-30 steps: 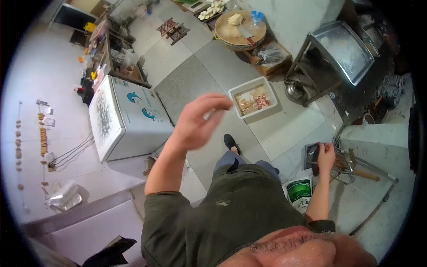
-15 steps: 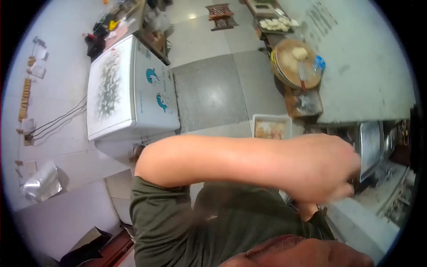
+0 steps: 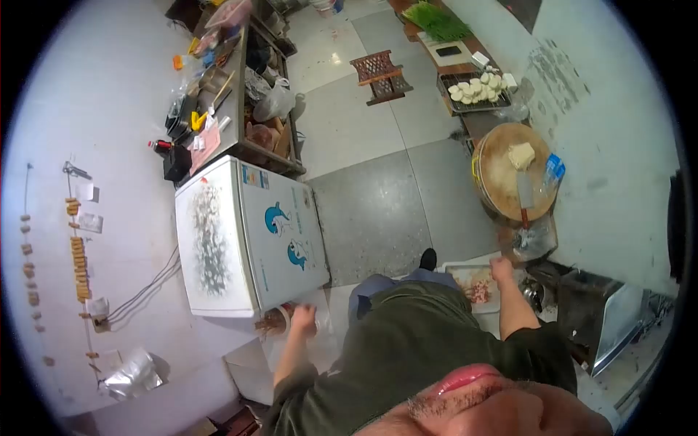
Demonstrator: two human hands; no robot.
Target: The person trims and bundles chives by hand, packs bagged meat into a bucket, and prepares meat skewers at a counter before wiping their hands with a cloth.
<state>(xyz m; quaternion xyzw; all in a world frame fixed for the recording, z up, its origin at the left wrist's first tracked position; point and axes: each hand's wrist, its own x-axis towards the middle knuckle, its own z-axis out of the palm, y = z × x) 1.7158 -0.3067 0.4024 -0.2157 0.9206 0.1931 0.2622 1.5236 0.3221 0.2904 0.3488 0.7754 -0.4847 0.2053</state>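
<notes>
My left hand [image 3: 304,317] hangs low at my left side with its fingers curled. It is beside a round container [image 3: 275,322] with reddish-brown contents, near the white fridge's lower corner. Whether it touches the container I cannot tell. On the other side, my right hand [image 3: 501,269] is closed, over or at the rim of a white tray [image 3: 458,270] that holds pinkish chopped pieces [image 3: 480,289]. What either hand holds, if anything, is hidden. My dark green shirt [image 3: 414,327] and one dark shoe [image 3: 428,259] show between them.
At left stand a white fridge [image 3: 283,236] and a cluttered counter [image 3: 233,134]. Along the right are a round chopping board [image 3: 494,185] with dough and a cleaver [image 3: 525,190], white pieces [image 3: 480,89] on a rack, and green vegetables [image 3: 436,22]. A wooden stool [image 3: 382,76] stands ahead.
My left arm, stretched across my body to the right before, has dropped to my left side. My right hand has come into fuller view by the tray. The camera view has shifted.
</notes>
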